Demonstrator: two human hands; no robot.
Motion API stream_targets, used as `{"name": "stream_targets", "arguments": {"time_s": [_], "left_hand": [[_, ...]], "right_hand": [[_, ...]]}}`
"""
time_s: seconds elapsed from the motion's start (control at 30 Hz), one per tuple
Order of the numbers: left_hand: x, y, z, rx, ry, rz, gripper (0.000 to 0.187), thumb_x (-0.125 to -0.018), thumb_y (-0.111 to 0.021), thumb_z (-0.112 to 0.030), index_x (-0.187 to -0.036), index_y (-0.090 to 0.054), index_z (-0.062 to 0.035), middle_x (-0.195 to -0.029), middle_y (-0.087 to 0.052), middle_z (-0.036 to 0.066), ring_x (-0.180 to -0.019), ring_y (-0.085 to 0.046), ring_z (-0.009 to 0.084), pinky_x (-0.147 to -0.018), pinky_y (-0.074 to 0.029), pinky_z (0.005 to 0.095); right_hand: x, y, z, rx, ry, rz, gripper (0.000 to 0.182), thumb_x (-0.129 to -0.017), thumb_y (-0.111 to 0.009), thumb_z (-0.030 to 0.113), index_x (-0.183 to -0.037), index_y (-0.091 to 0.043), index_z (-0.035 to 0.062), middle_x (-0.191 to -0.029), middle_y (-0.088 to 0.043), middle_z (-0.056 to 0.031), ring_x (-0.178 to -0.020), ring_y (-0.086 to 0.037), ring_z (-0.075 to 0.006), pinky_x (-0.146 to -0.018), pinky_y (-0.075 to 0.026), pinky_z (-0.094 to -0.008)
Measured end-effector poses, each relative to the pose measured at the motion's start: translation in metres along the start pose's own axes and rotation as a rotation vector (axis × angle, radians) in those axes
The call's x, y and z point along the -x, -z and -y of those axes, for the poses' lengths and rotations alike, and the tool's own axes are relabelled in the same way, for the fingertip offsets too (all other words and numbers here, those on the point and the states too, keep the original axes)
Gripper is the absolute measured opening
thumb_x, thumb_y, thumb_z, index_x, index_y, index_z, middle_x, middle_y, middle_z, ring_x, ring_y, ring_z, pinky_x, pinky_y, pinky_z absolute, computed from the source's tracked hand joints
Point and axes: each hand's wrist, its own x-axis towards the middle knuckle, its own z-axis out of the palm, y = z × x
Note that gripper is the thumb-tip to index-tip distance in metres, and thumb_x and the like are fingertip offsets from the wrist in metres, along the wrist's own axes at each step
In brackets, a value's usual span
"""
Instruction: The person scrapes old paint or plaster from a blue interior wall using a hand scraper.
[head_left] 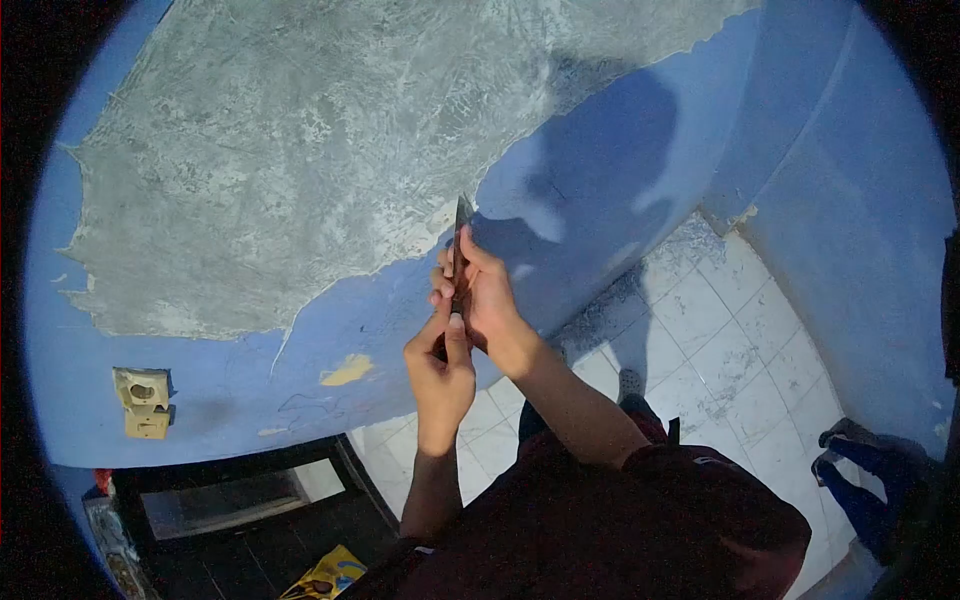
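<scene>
A knife (459, 216) with a narrow blade and dark handle is held upright in front of the wall, its tip at the torn edge of the blue paint. My right hand (490, 305) is closed around it higher up, thumb along one side and fingertips on the other. Lower down, my left hand (440, 375) grips the handle end between thumb and fingers. The blade meets a pale strip at the border between bare grey plaster (270, 150) and blue paint (610, 150). Whether the tip touches the wall is hard to tell.
A beige wall socket (145, 402) sits at lower left. Below it stands a dark-framed piece of furniture (250, 500) with a yellow bag (330, 572) on it. White floor tiles (700, 340) lie below; another person's legs (870, 480) are at right.
</scene>
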Motion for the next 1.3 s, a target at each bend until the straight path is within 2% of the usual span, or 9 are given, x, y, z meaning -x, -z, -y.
{"name": "stream_targets", "arguments": {"time_s": [0.33,0.43,0.73,0.8,0.93,1.03,1.13,1.2,1.3], "left_hand": [[0.0,-0.003,-0.004,0.093,0.02,-0.007,0.034,-0.097,-0.048,-0.014,-0.127,-0.055,0.0013,-0.061,-0.046,-0.005,-0.05,-0.039,0.003,-0.045,-0.031,0.0208],[0.002,-0.003,-0.014,0.019,-0.005,0.023,0.031,-0.095,-0.048,-0.007,-0.122,-0.056,0.0071,-0.066,-0.052,-0.001,-0.059,-0.044,0.0048,-0.052,-0.036,0.0207],[0.005,-0.013,-0.007,0.092,0.084,-0.039,0.031,-0.096,-0.048,-0.007,-0.123,-0.056,0.0052,-0.066,-0.052,-0.001,-0.059,-0.044,0.0048,-0.052,-0.036,0.0212],[0.001,-0.007,-0.002,0.128,0.036,0.012,0.033,-0.098,-0.048,-0.017,-0.123,-0.056,0.0025,-0.057,-0.043,-0.005,-0.045,-0.036,0.003,-0.039,-0.027,0.0211],[-0.003,-0.004,0.009,0.17,0.04,-0.043,0.032,-0.098,-0.048,-0.016,-0.124,-0.056,0.0009,-0.056,-0.041,-0.006,-0.043,-0.034,0.003,-0.038,-0.026,0.0212],[-0.006,0.009,-0.007,0.122,0.147,-0.001,0.03,-0.096,-0.049,-0.008,-0.121,-0.057,0.0064,-0.07,-0.052,-0.002,-0.06,-0.043,0.0041,-0.051,-0.035,0.0206],[-0.009,0.011,0.0,0.075,0.113,0.008,0.029,-0.096,-0.049,-0.007,-0.119,-0.058,0.0075,-0.072,-0.054,-0.001,-0.061,-0.045,0.005,-0.052,-0.036,0.0211],[-0.009,0.001,0.003,0.047,-0.01,-0.081,0.028,-0.097,-0.049,-0.014,-0.116,-0.06,0.0046,-0.061,-0.046,-0.005,-0.051,-0.038,0.0022,-0.044,-0.028,0.0202],[-0.011,0.008,-0.019,-0.026,-0.016,0.029,0.03,-0.097,-0.049,-0.014,-0.117,-0.059,0.0057,-0.065,-0.049,-0.004,-0.054,-0.04,0.0026,-0.046,-0.03,0.0203]], "right_hand": [[-0.002,0.001,0.001,0.031,0.056,0.002,0.037,-0.095,-0.05,0.04,-0.074,-0.049,0.01,-0.065,-0.042,-0.0011,-0.051,-0.04,-0.0139,-0.053,-0.04,-0.0316],[-0.002,0.004,0.004,-0.002,0.057,0.022,0.037,-0.096,-0.049,0.04,-0.073,-0.048,0.0104,-0.064,-0.041,-0.0008,-0.051,-0.04,-0.0128,-0.051,-0.039,-0.0292],[-0.002,0.006,0.01,0.04,0.011,0.025,0.041,-0.095,-0.049,0.042,-0.071,-0.048,0.0089,-0.061,-0.04,-0.0014,-0.048,-0.038,-0.0145,-0.054,-0.039,-0.0337],[-0.004,0.001,0.006,0.072,0.039,-0.052,0.042,-0.095,-0.05,0.042,-0.071,-0.047,0.0085,-0.061,-0.039,-0.0019,-0.048,-0.038,-0.0151,-0.054,-0.039,-0.034],[-0.006,-0.001,-0.003,0.099,0.1,-0.06,0.041,-0.095,-0.049,0.042,-0.071,-0.045,0.0081,-0.062,-0.04,-0.0024,-0.049,-0.04,-0.0161,-0.054,-0.039,-0.0345],[-0.009,-0.007,-0.007,-0.009,0.126,-0.048,0.042,-0.096,-0.048,0.042,-0.072,-0.045,0.008,-0.062,-0.041,-0.0028,-0.048,-0.039,-0.016,-0.053,-0.039,-0.0345],[-0.012,-0.001,-0.01,0.0,0.128,-0.018,0.042,-0.096,-0.046,0.043,-0.073,-0.046,0.0079,-0.063,-0.041,-0.0026,-0.047,-0.038,-0.0154,-0.052,-0.038,-0.0341],[-0.015,0.001,-0.01,0.017,0.137,0.047,0.042,-0.097,-0.045,0.043,-0.073,-0.046,0.0079,-0.063,-0.041,-0.0025,-0.047,-0.038,-0.0152,-0.052,-0.038,-0.0338],[-0.013,0.0,-0.009,-0.019,0.136,0.076,0.043,-0.097,-0.045,0.043,-0.073,-0.046,0.0079,-0.063,-0.041,-0.0023,-0.047,-0.038,-0.0148,-0.052,-0.037,-0.0331]]}}
